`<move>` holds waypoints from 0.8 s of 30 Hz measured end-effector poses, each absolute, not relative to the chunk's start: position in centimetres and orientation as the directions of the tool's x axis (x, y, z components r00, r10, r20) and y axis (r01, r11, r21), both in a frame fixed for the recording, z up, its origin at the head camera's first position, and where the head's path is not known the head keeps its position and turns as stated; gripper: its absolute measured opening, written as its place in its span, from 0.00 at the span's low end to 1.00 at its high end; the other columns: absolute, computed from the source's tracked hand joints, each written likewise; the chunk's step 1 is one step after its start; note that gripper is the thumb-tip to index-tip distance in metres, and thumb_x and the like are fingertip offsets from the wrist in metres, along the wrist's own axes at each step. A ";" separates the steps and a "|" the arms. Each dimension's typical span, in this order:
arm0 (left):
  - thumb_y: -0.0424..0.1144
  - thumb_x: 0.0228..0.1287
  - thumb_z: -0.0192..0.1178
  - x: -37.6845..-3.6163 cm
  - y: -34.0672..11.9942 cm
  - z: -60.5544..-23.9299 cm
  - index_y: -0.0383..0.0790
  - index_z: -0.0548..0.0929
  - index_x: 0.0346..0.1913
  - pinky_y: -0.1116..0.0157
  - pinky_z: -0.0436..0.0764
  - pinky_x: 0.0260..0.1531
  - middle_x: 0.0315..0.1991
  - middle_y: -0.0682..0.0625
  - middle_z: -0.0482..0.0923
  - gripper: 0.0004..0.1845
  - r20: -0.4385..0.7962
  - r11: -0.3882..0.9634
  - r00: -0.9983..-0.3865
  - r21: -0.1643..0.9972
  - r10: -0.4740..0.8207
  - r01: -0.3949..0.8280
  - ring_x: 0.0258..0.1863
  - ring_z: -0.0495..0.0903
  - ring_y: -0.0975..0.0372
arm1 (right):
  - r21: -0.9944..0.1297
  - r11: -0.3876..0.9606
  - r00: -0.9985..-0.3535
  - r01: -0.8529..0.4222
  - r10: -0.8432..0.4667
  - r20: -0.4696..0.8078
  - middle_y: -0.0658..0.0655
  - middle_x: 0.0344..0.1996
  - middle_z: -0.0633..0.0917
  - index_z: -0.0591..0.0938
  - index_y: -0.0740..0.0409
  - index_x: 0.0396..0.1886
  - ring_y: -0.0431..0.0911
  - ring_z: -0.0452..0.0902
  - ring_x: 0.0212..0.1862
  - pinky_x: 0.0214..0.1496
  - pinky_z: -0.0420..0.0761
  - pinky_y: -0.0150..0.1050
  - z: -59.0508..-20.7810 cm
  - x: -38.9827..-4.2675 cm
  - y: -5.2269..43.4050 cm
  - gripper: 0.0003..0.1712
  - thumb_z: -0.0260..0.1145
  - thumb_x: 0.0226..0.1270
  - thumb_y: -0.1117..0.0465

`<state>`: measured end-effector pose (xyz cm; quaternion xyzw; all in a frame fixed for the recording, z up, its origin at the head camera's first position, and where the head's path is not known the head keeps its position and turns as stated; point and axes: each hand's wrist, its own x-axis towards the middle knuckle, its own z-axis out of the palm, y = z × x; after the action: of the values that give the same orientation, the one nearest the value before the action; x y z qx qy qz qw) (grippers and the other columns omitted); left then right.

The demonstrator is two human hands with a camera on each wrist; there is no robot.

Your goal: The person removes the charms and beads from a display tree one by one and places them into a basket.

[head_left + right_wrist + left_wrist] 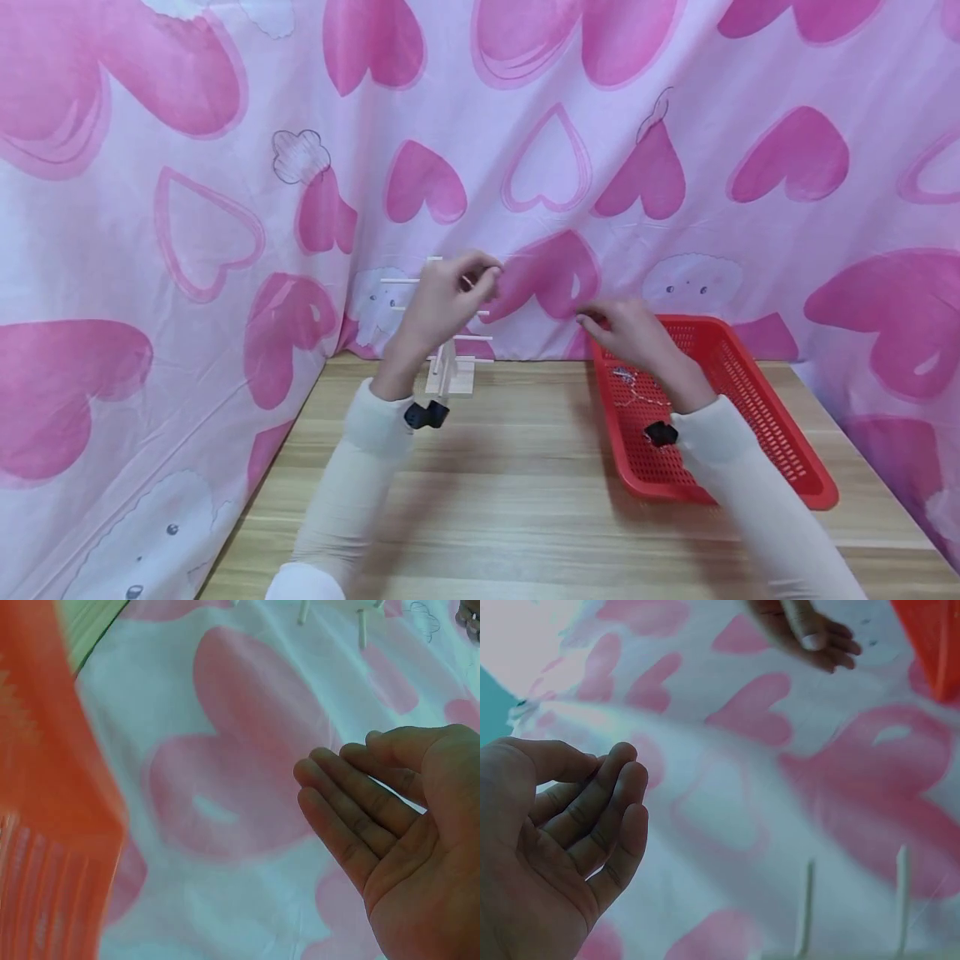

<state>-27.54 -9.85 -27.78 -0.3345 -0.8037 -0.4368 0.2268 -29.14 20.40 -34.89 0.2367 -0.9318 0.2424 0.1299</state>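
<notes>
My left hand [457,296] is raised in front of a small white wooden stand [450,375] with thin horizontal pegs. Its fingers [592,817] are loosely curled with the thumb near the index tip, and I see nothing between them. My right hand [630,333] hovers over the far left corner of a red mesh basket [757,417], fingertips pointing left toward the stand. In the right wrist view its fingers [352,802] lie nearly straight and the thumb is hidden. Thin silver chains [637,392] lie in the basket.
The stand and basket sit on a light wooden table [510,500]. A pink cloth printed with hearts [187,208] hangs close behind and along the left side. Stand pegs [806,907] show below my left hand.
</notes>
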 end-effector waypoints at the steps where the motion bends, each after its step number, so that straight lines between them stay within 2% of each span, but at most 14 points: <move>1: 0.31 0.76 0.63 -27.4 -10.6 -27.6 0.32 0.90 0.46 0.66 0.88 0.34 0.31 0.44 0.89 0.07 0.669 0.393 -0.671 0.551 0.319 0.736 0.29 0.86 0.58 | -0.404 0.763 -0.855 -0.504 -0.375 0.358 0.59 0.51 0.92 0.89 0.57 0.59 0.53 0.88 0.50 0.57 0.90 0.56 -35.0 -29.3 19.9 0.15 0.68 0.78 0.59; 5: 0.31 0.76 0.63 -27.3 -13.9 -27.3 0.32 0.91 0.46 0.72 0.86 0.34 0.30 0.44 0.90 0.08 0.720 0.425 -0.657 0.534 0.224 0.731 0.29 0.87 0.57 | -0.460 0.740 -0.866 -0.491 -0.357 0.350 0.61 0.57 0.90 0.87 0.59 0.63 0.57 0.87 0.57 0.62 0.88 0.58 -35.3 -29.8 17.8 0.18 0.66 0.79 0.58; 9: 0.29 0.75 0.63 -27.8 -17.3 -27.9 0.29 0.91 0.45 0.79 0.83 0.34 0.30 0.40 0.90 0.08 0.753 0.489 -0.646 0.519 0.127 0.701 0.28 0.88 0.55 | -0.456 0.745 -0.867 -0.487 -0.350 0.355 0.63 0.64 0.87 0.84 0.61 0.67 0.60 0.83 0.66 0.70 0.83 0.59 -35.9 -30.5 15.4 0.23 0.67 0.79 0.56; 15: 0.30 0.77 0.59 -28.6 -21.6 -30.9 0.30 0.91 0.48 0.83 0.81 0.35 0.33 0.37 0.91 0.11 0.694 0.575 -0.720 0.588 0.001 0.569 0.31 0.86 0.58 | -0.428 0.774 -0.880 -0.467 -0.357 0.315 0.65 0.74 0.78 0.75 0.62 0.76 0.60 0.71 0.78 0.82 0.71 0.57 -37.3 -31.2 12.2 0.32 0.65 0.79 0.53; 17: 0.32 0.79 0.57 -28.9 -22.8 -32.5 0.30 0.91 0.50 0.77 0.84 0.36 0.35 0.38 0.92 0.13 0.676 0.621 -0.737 0.579 -0.003 0.528 0.32 0.87 0.55 | -0.430 0.778 -0.885 -0.458 -0.351 0.307 0.66 0.76 0.75 0.72 0.63 0.78 0.61 0.67 0.80 0.83 0.68 0.57 -37.9 -31.5 11.4 0.34 0.64 0.80 0.52; 20: 0.34 0.81 0.55 -29.5 -24.4 -35.3 0.31 0.90 0.54 0.61 0.89 0.40 0.41 0.39 0.93 0.15 0.648 0.709 -0.762 0.527 0.022 0.469 0.37 0.90 0.49 | -0.434 0.786 -0.894 -0.439 -0.335 0.297 0.68 0.80 0.70 0.67 0.66 0.81 0.63 0.60 0.84 0.85 0.65 0.59 -39.1 -31.9 10.4 0.39 0.63 0.80 0.51; 22: 0.36 0.82 0.54 -29.9 -25.2 -37.3 0.32 0.89 0.57 0.50 0.89 0.44 0.46 0.39 0.92 0.16 0.625 0.762 -0.779 0.486 0.039 0.428 0.41 0.90 0.45 | -0.432 0.797 -0.902 -0.422 -0.320 0.291 0.68 0.81 0.67 0.64 0.67 0.82 0.63 0.56 0.85 0.85 0.63 0.59 -40.0 -32.2 9.8 0.41 0.63 0.80 0.50; 24: 0.36 0.81 0.54 -30.2 -25.8 -39.1 0.32 0.88 0.59 0.42 0.88 0.50 0.50 0.38 0.91 0.17 0.609 0.801 -0.791 0.444 0.059 0.402 0.47 0.90 0.43 | -0.424 0.809 -0.909 -0.406 -0.309 0.282 0.69 0.83 0.64 0.61 0.68 0.83 0.63 0.54 0.85 0.86 0.60 0.59 -40.8 -32.4 9.3 0.43 0.63 0.80 0.49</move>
<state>-30.17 -25.83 -39.08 -0.1278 -0.9012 -0.2886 0.2970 -32.43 9.27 -40.80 0.1890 -0.9459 0.2441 0.1001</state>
